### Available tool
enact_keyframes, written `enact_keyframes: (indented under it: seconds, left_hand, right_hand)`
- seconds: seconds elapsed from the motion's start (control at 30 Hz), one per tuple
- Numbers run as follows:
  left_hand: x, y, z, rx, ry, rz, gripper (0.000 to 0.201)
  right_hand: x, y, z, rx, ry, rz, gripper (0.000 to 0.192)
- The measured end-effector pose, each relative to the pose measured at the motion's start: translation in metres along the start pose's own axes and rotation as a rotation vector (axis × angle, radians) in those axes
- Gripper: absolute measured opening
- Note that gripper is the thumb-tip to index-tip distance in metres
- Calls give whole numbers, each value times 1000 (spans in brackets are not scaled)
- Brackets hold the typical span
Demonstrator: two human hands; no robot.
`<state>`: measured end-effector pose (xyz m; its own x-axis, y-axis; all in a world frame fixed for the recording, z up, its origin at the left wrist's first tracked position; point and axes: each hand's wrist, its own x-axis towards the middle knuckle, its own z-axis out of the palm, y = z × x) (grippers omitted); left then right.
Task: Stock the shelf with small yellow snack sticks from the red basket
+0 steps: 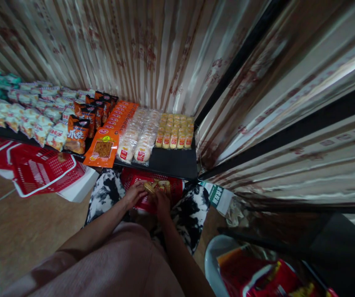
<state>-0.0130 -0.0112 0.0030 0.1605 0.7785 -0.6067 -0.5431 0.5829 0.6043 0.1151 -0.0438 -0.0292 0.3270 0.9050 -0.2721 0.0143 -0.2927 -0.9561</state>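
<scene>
Between my knees, a red basket (177,184) holds several small golden-yellow snack packs (164,184). My left hand (135,194) reaches over the basket's left part, its fingers closed on the left end of one yellow snack pack (149,188). From the near side my right hand (163,204) meets the same pack, fingers curled against its right end. Its fingertips are partly hidden by the back of the hand. On the black shelf (177,162) just beyond stand rows of similar yellow packs (174,132), beside round pastries in clear wrappers (134,140).
Left along the shelf lie orange flat packets (111,136), black-and-orange bags (77,134) and white bags (41,128). Red baskets (43,171) sit below, left of my knee. A pale tub (212,260) with red packaging is at lower right. Striped curtain (152,53) hangs behind.
</scene>
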Motion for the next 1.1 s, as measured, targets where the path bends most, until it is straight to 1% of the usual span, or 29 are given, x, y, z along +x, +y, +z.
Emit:
enact_keyframes:
  seconds: [0.07,0.1,0.17,0.23,0.33,0.43,0.6,0.83,0.97,1.1]
  left_hand:
    - [1,-1,1,-31,-53,-4,30]
    - [2,-1,2,-46,-76,-6,31]
    - [2,-1,4,-63,-113,-10,34]
    - [1,0,8,-63,-148,-10,36]
    - [-1,2,14,-48,-183,7,37]
    - [-3,4,20,-27,-198,27,38]
    - [-5,4,23,15,-210,58,41]
    - [-15,11,33,18,-190,60,42]
    - [-21,14,40,40,-220,71,47]
    - [-23,14,44,113,-262,43,47]
  right_hand:
    - [-3,-4,-2,20,6,21,35]
    - [-5,-7,-4,17,14,7,33]
    - [-8,-13,-8,-29,35,-77,29]
    - [-11,-18,-13,-110,43,-195,27]
    - [-14,-20,-17,-215,38,-353,26]
    - [-14,-18,-19,-266,32,-439,30]
    - [-13,-19,-23,-291,41,-455,37]
    - [-9,-28,-31,-269,77,-488,37]
    - [-5,-35,-37,-261,74,-454,38]
    - [-2,-47,-43,-246,37,-413,42]
